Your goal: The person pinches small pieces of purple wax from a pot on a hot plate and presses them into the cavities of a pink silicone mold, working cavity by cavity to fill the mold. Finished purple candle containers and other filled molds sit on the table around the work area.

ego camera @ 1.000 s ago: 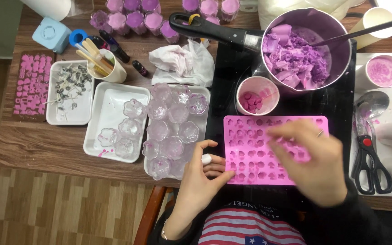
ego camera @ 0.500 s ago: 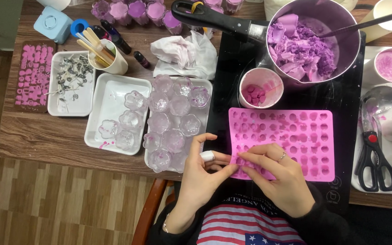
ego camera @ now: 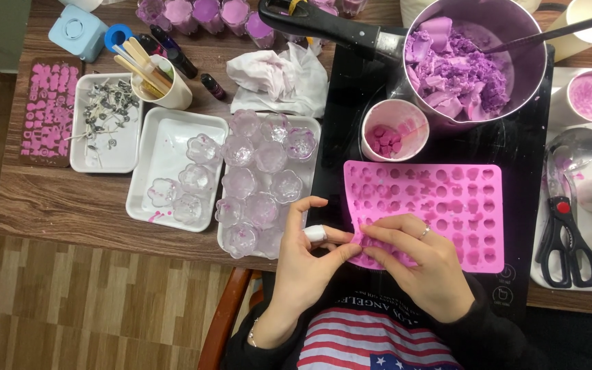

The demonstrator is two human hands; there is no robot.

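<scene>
Fingers: both hands pinch the near left corner of the pink silicone mould (ego camera: 440,205), which lies flat on the black mat.
Left hand (ego camera: 303,270): bandaged finger raised, thumb at the mould's edge, glass flower cups (ego camera: 262,171) just beyond.
Right hand (ego camera: 419,267): a second ago it swept over the mould's middle; now closed narrow on the corner.
Meaning: grip looks set for lifting or flexing.

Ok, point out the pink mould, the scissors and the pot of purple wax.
pink mould (ego camera: 447,199), head view, bare middle of its top face
scissors (ego camera: 562,240), head view, black handles
pot (ego camera: 532,51), head view, right inner wall
</scene>
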